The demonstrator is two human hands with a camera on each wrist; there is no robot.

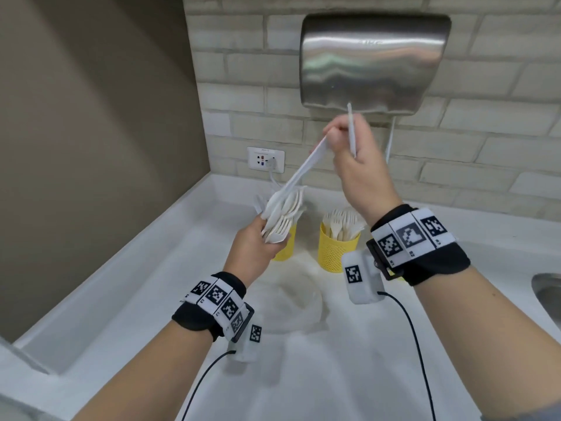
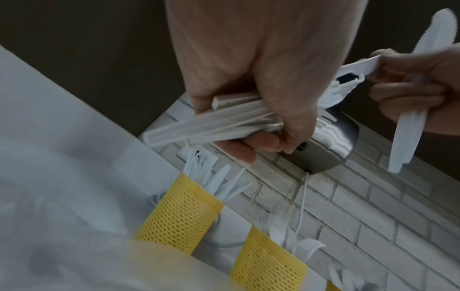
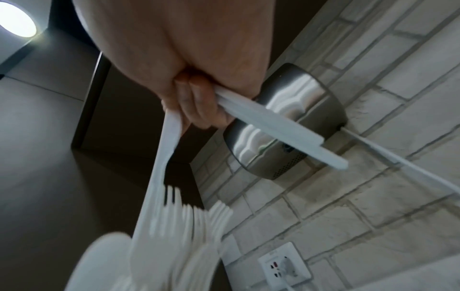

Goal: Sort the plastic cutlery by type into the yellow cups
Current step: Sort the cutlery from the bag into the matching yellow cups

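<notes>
My left hand [image 1: 267, 235] grips a bundle of white plastic cutlery [image 1: 283, 212] by the handles, with fork tines and spoon bowls fanned out above the fist [image 2: 248, 118]. My right hand [image 1: 334, 138] is raised above it. It pinches the handle of one long white piece [image 1: 300, 170] whose far end still lies in the bundle. The same hand holds white knives [image 1: 351, 129] upright against the palm [image 3: 281, 135]. One yellow mesh cup [image 1: 338, 249] holds forks. A second yellow cup [image 1: 287, 244] stands half hidden behind my left hand.
A steel hand dryer [image 1: 373, 62] hangs on the brick wall just behind my right hand. A wall socket [image 1: 266, 159] with a plugged cable is at the back. A clear plastic bag [image 1: 291, 302] lies on the white counter [image 1: 151, 284]. A sink edge [image 1: 546, 293] shows at right.
</notes>
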